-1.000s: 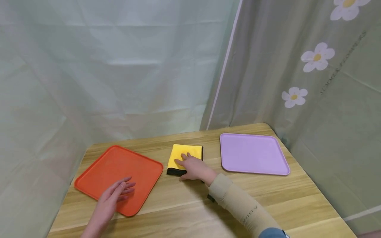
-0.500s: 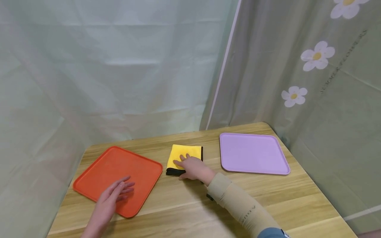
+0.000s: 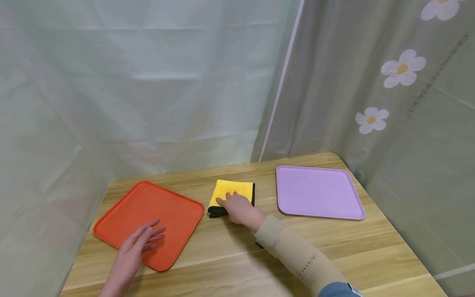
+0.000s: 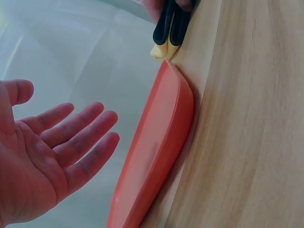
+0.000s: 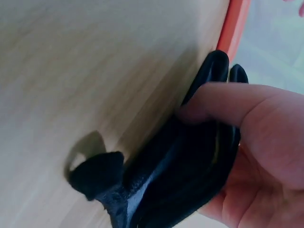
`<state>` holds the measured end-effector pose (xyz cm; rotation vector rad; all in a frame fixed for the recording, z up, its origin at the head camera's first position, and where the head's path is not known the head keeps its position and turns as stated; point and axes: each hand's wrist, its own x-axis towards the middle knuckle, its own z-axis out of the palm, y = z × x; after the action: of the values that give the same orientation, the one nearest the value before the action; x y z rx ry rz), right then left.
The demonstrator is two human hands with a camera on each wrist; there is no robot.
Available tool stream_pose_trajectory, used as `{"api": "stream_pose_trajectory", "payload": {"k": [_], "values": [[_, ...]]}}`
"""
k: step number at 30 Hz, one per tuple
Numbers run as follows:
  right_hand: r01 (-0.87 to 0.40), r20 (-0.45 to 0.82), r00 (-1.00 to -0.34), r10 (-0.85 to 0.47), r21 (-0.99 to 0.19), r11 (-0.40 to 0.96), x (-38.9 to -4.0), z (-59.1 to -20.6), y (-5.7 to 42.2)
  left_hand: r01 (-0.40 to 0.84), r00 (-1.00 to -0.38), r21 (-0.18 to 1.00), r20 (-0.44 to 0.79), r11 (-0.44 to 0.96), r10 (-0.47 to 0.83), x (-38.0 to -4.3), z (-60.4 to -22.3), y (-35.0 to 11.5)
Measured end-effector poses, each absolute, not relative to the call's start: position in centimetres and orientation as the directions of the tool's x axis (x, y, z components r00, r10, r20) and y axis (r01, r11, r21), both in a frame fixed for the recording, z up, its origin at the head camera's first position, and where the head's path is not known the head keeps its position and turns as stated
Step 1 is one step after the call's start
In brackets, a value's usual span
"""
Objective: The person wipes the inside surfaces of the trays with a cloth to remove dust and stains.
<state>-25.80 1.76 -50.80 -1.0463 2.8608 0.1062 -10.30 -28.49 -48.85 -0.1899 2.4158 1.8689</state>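
A folded yellow cloth (image 3: 234, 188) with black edging lies mid-table. My right hand (image 3: 241, 211) pinches its near edge, with fingers on the top face. In the right wrist view the thumb (image 5: 213, 102) presses on the black edging (image 5: 171, 166), and a small dark loop or tab (image 5: 97, 175) sticks out below. My left hand (image 3: 132, 247) is held over the near part of the red tray (image 3: 163, 206), holding nothing. Seen from the left wrist, its fingers are spread and relaxed, apart from the tray (image 4: 154, 133).
A purple tray (image 3: 319, 192) lies on the right side of the wooden table (image 3: 208, 264). Pale curtains (image 3: 167, 82) hang behind and on both sides, printed with flowers (image 3: 402, 68) at the right.
My right thumb, earlier visible beside the cloth's near edge, is now tucked from sight in the head view as the hand closes on that edge. My left hand stays nearly still.
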Motion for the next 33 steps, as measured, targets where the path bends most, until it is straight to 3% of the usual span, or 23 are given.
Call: {"api": "stream_pose_trajectory", "payload": {"k": [7, 19, 27, 33], "values": [[-0.631, -0.074, -0.775, -0.627, 0.126, 0.765, -25.5, -51.2, 0.9, -0.143, -0.99, 0.956, -0.133, 0.255, -0.056, -10.3, -48.8, -28.6], [-0.621, 0.024, -0.784, -0.62, -0.015, 0.784, -26.9, -51.2, 0.1, -0.112, -0.993, 0.958, -0.098, 0.262, -0.068, -10.1, -48.9, -28.6], [-0.615, -0.03, -0.789, -0.614, 0.042, 0.788, -26.9, -51.0, -0.5, -0.124, -0.991, 0.963, -0.109, 0.24, -0.076, -9.7, -49.2, -28.7], [-0.584, -0.094, -0.809, -0.58, 0.017, 0.811, -27.1, -50.6, -0.9, -0.124, -0.991, 0.967, -0.109, 0.222, -0.076, -9.7, -49.3, -28.9]]}}
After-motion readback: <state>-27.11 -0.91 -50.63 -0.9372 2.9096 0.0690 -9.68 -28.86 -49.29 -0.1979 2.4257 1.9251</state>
